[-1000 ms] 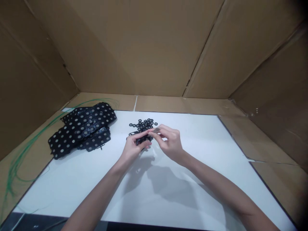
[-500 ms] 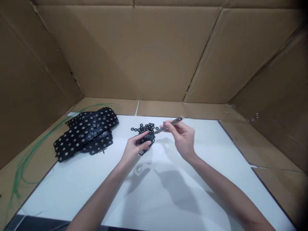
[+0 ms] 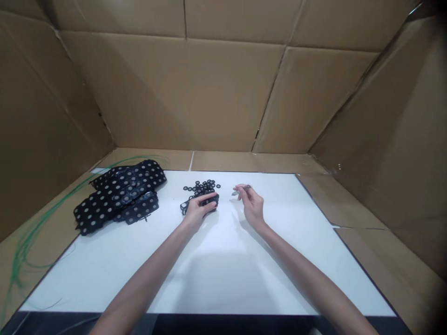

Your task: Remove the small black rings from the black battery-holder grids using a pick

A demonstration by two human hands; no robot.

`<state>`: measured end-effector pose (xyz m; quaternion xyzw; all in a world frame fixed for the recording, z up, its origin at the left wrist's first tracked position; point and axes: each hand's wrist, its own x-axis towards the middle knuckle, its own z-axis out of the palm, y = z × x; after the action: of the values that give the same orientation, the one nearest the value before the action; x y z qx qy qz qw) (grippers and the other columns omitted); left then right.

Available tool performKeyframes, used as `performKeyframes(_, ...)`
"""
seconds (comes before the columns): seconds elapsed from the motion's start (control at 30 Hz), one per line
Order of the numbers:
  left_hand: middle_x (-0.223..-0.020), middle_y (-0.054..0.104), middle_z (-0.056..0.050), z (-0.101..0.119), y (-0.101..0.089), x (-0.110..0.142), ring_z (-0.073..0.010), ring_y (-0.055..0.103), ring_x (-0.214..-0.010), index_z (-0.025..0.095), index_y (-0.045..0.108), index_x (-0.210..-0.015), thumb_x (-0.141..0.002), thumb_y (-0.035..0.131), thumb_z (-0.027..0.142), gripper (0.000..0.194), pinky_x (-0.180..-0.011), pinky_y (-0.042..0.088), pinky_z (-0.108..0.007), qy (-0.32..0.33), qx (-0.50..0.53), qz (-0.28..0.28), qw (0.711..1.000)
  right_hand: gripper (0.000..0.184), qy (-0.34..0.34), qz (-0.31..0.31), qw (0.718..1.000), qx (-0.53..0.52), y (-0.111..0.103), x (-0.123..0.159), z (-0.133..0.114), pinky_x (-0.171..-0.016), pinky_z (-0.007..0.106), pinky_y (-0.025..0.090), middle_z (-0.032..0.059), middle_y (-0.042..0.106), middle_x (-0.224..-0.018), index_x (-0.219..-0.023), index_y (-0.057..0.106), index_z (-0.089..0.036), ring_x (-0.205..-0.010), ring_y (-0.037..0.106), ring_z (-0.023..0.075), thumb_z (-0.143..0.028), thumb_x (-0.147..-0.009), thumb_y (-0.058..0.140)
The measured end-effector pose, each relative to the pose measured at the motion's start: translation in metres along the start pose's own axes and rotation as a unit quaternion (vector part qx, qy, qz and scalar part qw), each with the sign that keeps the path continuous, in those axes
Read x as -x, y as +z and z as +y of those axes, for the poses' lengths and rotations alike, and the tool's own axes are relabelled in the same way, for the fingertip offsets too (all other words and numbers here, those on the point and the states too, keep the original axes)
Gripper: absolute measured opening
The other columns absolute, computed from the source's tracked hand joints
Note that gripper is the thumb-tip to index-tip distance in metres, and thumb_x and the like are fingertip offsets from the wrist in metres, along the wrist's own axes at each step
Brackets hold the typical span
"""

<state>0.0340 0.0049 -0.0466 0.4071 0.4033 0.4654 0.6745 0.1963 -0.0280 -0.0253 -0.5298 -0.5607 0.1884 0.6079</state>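
Observation:
My left hand (image 3: 198, 208) is closed over a small black piece (image 3: 213, 200), part of which the fingers hide. At its left, black loops (image 3: 184, 206) stick out beside the hand. Small black rings (image 3: 206, 185) lie in a loose cluster just beyond. To the right and apart from the piece, my right hand (image 3: 253, 204) pinches a slim grey knife-like tool (image 3: 239, 191), tip pointing left. Most of the tool's handle is hidden by the fingers.
Black sheets with pale dots (image 3: 118, 197) lie overlapped on the left of the white work surface (image 3: 209, 279). Thin green strands (image 3: 38, 223) curve along the left edge. Cardboard walls (image 3: 181, 93) enclose the back and both sides.
My right hand has drawn the tool away from the black piece and turned it, so less of the handle shows. My left hand has turned the piece lower, and the view has shifted.

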Motion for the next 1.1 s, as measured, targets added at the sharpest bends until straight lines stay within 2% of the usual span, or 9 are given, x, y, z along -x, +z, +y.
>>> performKeyframes(0.13, -0.093, 0.068, -0.011, 0.001, -0.003, -0.004, -0.0146, 0.061, -0.073, 0.012, 0.069, -0.093, -0.055, 0.076, 0.026, 0.041, -0.073, 0.05, -0.028, -0.004, -0.029, -0.014, 0.999, 0.026, 0.008, -0.031, 0.998, -0.049, 0.003, -0.006, 0.0, -0.06, 0.024, 0.047, 0.0051, 0.062, -0.086, -0.085, 0.055, -0.017, -0.06, 0.057, 0.0099, -0.038, -0.086, 0.04)
performKeyframes(0.3, -0.101, 0.066, -0.012, -0.004, -0.006, -0.002, -0.016, 0.062, -0.078, 0.013, 0.069, -0.094, -0.056, 0.075, 0.028, 0.041, -0.077, 0.049, -0.03, 0.0, -0.061, -0.015, 0.998, 0.026, 0.048, -0.031, 0.992, -0.109, 0.004, -0.011, -0.005, -0.059, 0.024, 0.048, 0.0027, 0.062, -0.078, -0.097, 0.052, -0.017, -0.057, 0.057, 0.0097, -0.034, -0.078, 0.056)
performKeyframes(0.37, -0.1, 0.067, -0.011, -0.008, -0.006, -0.001, -0.0169, 0.062, -0.079, 0.013, 0.07, -0.092, -0.055, 0.076, 0.028, 0.041, -0.078, 0.05, -0.031, 0.003, -0.062, -0.008, 0.998, 0.026, 0.07, -0.053, 0.987, -0.132, 0.004, -0.011, -0.008, -0.056, 0.025, 0.048, 0.0037, 0.063, -0.077, -0.095, 0.055, -0.015, -0.056, 0.057, 0.0102, -0.033, -0.076, 0.059)
performKeyframes(0.47, -0.095, 0.069, -0.011, -0.012, -0.007, 0.001, -0.0194, 0.064, -0.078, 0.013, 0.07, -0.092, -0.053, 0.077, 0.029, 0.043, -0.079, 0.051, -0.034, 0.002, -0.069, 0.003, 0.998, 0.021, 0.077, -0.101, 0.986, -0.112, 0.003, -0.009, -0.011, -0.062, 0.027, 0.049, 0.0056, 0.066, -0.082, -0.087, 0.063, -0.015, -0.066, 0.061, 0.0135, -0.032, -0.075, 0.06)
performKeyframes(0.57, -0.096, 0.069, -0.011, -0.013, -0.008, 0.004, -0.0225, 0.064, -0.084, 0.015, 0.069, -0.096, -0.056, 0.075, 0.031, 0.043, -0.083, 0.048, -0.036, 0.017, -0.13, 0.003, 0.991, 0.015, 0.049, -0.136, 0.987, -0.068, 0.003, -0.007, -0.009, -0.076, 0.03, 0.048, 0.0047, 0.068, -0.088, -0.081, 0.068, -0.018, -0.083, 0.062, 0.0169, -0.03, -0.076, 0.06)
performKeyframes(0.63, -0.099, 0.068, -0.01, -0.012, -0.008, 0.006, -0.0244, 0.062, -0.091, 0.016, 0.069, -0.097, -0.06, 0.073, 0.033, 0.041, -0.087, 0.046, -0.036, 0.034, -0.181, -0.002, 0.983, 0.014, 0.048, -0.148, 0.985, -0.076, 0.003, -0.006, -0.005, -0.078, 0.031, 0.049, 0.0045, 0.069, -0.088, -0.081, 0.069, -0.019, -0.085, 0.063, 0.0174, -0.029, -0.075, 0.061)
performKeyframes(0.8, -0.101, 0.068, -0.007, -0.009, -0.008, 0.007, -0.0262, 0.06, -0.095, 0.017, 0.064, -0.106, -0.059, 0.072, 0.034, 0.05, -0.085, 0.046, -0.035, 0.053, -0.239, -0.009, 0.97, 0.011, 0.074, -0.145, 0.982, -0.101, 0.004, -0.005, 0.002, -0.073, 0.03, 0.052, 0.0036, 0.07, -0.083, -0.076, 0.07, -0.018, -0.077, 0.065, 0.0173, -0.027, -0.071, 0.066)
performKeyframes(1.03, -0.096, 0.069, -0.009, -0.01, -0.005, 0.008, -0.0234, 0.066, -0.08, 0.014, 0.061, -0.111, -0.066, 0.067, 0.037, 0.051, -0.076, 0.051, -0.033, 0.011, -0.183, -0.031, 0.982, 0.01, 0.071, -0.127, 0.985, -0.089, 0.002, -0.007, 0.003, -0.073, 0.031, 0.052, 0.0027, 0.07, -0.082, -0.077, 0.07, -0.019, -0.077, 0.064, 0.0175, -0.026, -0.071, 0.065)
performKeyframes(1.1, -0.102, 0.067, -0.009, -0.009, -0.004, 0.009, -0.0237, 0.065, -0.085, 0.015, 0.062, -0.11, -0.068, 0.066, 0.037, 0.048, -0.079, 0.05, -0.033, 0.03, -0.187, -0.035, 0.981, 0.01, 0.072, -0.127, 0.985, -0.091, 0.001, -0.008, 0.001, -0.073, 0.031, 0.052, 0.0027, 0.07, -0.081, -0.077, 0.07, -0.019, -0.077, 0.064, 0.0173, -0.025, -0.071, 0.065)
